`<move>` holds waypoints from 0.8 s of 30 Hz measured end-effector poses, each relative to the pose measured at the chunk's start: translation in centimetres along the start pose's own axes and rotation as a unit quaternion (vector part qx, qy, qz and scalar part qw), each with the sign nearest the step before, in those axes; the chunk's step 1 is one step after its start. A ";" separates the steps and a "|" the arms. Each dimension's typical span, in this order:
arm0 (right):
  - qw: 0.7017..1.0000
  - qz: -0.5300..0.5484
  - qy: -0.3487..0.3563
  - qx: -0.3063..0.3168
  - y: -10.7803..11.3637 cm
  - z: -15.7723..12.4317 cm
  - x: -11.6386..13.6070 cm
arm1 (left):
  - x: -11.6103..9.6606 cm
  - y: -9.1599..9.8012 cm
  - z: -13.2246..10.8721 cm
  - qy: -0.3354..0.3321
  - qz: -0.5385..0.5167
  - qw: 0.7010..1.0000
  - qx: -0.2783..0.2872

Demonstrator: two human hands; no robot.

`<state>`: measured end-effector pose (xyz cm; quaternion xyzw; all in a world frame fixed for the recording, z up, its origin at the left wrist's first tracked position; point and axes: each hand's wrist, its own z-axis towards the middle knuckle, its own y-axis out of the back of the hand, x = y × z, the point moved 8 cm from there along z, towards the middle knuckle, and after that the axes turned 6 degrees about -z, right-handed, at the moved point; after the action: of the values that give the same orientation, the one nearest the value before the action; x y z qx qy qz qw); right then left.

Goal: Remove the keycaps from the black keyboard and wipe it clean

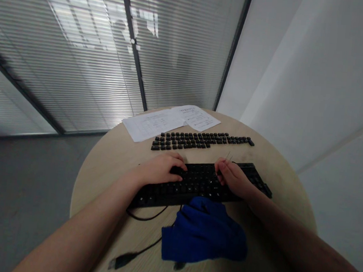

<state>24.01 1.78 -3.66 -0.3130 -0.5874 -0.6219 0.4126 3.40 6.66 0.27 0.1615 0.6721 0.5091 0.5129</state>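
A black keyboard (pixel 193 187) lies across the table in front of me, its cable running out on the near side. My left hand (pixel 165 168) rests on the keyboard's left half, fingers spread and thumb apart, holding nothing. Over the right half, my right hand (pixel 230 175) is closed around a wire keycap puller (pixel 229 156), whose thin wires stick up past the fingers. What the fingertips touch beneath is hidden. Beyond the keyboard, loose black keycaps (pixel 190 141) are laid out in rows.
A crumpled blue cloth (pixel 203 234) lies against the keyboard's near edge, partly over the cable. The USB plug (pixel 121 261) is at the near left. Printed papers (pixel 157 123) lie at the far side of the round table (pixel 100 167). Blinds and a white wall stand behind.
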 end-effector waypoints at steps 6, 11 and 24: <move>1.000 0.021 0.010 0.017 -0.3 0.1 0.5 | 0.5 -0.1 0.1 0.009 0.004 1.000 0.000; 0.999 -0.006 0.032 0.037 -0.4 -0.2 1.1 | 0.3 -0.1 0.2 0.006 -0.001 1.000 0.004; 0.998 -0.021 0.030 0.052 -0.5 -0.1 1.4 | 0.3 -0.2 0.3 0.007 -0.004 1.000 0.008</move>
<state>22.95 1.44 -2.65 -0.2594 -0.6128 -0.6082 0.4327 3.55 6.93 0.01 0.1595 0.6800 0.5028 0.5093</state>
